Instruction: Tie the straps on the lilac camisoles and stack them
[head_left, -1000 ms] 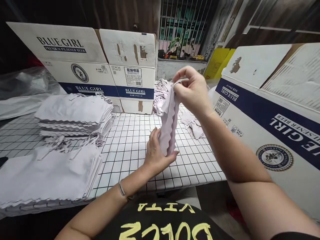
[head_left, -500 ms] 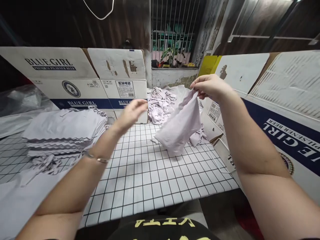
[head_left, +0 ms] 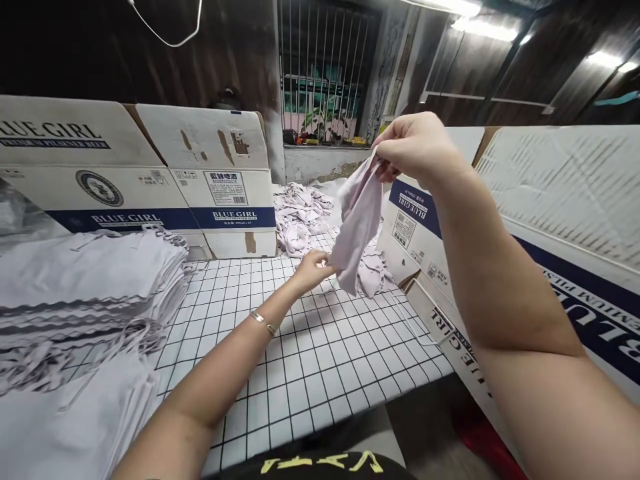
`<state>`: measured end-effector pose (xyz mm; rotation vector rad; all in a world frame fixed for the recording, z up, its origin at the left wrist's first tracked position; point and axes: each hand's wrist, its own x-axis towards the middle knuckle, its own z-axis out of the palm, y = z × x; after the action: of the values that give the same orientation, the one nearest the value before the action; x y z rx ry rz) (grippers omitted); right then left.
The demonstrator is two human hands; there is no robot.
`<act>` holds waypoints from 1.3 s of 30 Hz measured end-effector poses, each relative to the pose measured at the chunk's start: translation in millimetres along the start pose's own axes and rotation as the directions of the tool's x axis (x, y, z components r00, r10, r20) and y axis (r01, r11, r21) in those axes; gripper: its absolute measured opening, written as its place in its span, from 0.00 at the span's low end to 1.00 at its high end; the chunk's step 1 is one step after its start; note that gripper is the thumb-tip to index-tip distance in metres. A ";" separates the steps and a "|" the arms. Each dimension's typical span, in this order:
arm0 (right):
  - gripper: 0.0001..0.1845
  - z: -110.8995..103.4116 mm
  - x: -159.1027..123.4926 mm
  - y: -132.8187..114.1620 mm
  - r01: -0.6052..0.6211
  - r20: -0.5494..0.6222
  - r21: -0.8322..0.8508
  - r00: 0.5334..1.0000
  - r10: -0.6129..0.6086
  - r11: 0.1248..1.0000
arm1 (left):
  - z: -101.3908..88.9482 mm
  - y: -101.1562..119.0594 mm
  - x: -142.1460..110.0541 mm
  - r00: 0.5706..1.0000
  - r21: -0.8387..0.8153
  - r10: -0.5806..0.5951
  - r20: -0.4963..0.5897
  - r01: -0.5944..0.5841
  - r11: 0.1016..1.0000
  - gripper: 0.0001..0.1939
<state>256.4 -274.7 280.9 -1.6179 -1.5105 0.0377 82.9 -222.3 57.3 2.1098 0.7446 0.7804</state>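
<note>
A pale lilac fabric piece hangs in folds above the table. Its top edge is pinched in my right hand, which is raised high at the right. My left hand, with a bracelet on its wrist, reaches the lower left edge of the same piece, thumb and fingers closed at it. Behind the hanging piece lies a crumpled heap of the same lilac fabric. More crumpled fabric lies just below and right of it.
A neat stack of fabric pieces with ties stands at the left, another stack in front of it. Printed cartons stand at the left and the right. The table has a grid-patterned cover; its front edge runs near my body.
My left hand has moved right and down to the fabric's lower edge and closed there. The fabric hangs narrower in my right hand. The whole view has shifted a little.
</note>
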 end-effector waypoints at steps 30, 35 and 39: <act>0.20 65.6 -273.2 168.1 -0.134 0.734 -0.378 0.559 0.385 0.916 | -36.8 -35.6 -268.7 0.949 0.381 -0.190 0.251 0.084 0.921 0.16; 0.34 113.4 -275.9 113.1 0.186 0.762 -0.019 0.639 -0.106 0.982 | -50.7 -63.1 -196.7 0.902 0.458 -0.380 -0.204 0.431 0.778 0.17; 0.40 185.4 -291.1 84.0 0.435 0.846 0.263 0.326 -0.422 0.862 | -35.3 -96.6 -136.4 0.801 0.592 -0.504 -0.323 0.587 0.552 0.22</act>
<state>143.1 -393.7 -34.0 -1.1169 -2.7444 0.6989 -54.6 -250.6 -39.8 2.2038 1.8844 0.2781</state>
